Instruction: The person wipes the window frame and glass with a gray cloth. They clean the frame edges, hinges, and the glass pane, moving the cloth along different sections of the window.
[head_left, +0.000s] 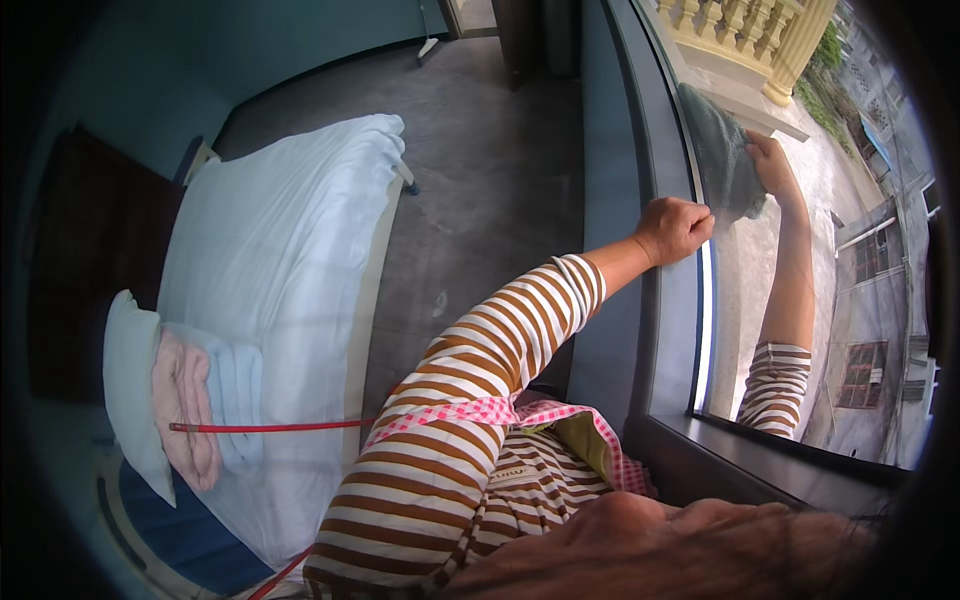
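Note:
My left hand (673, 231) is curled over the edge of the dark metal window frame (667, 300), its striped sleeve reaching across the view. Past the frame, on the outer side of the window, my right hand (772, 166) grips a grey-green cloth (720, 154). The cloth hangs spread out from the fingers, and its upper end lies close to the frame. Below, the frame cuts off the view of my right sleeve (776, 386). A pink checked apron strap (457, 412) crosses my left upper arm.
To the left stands a bed with a white sheet (277, 247), folded pink and blue bedding (187, 412) and a pillow (131, 390). A thin red rod (277, 427) sticks out beside my left arm. Outside are a balustrade (735, 30) and a building (874, 322).

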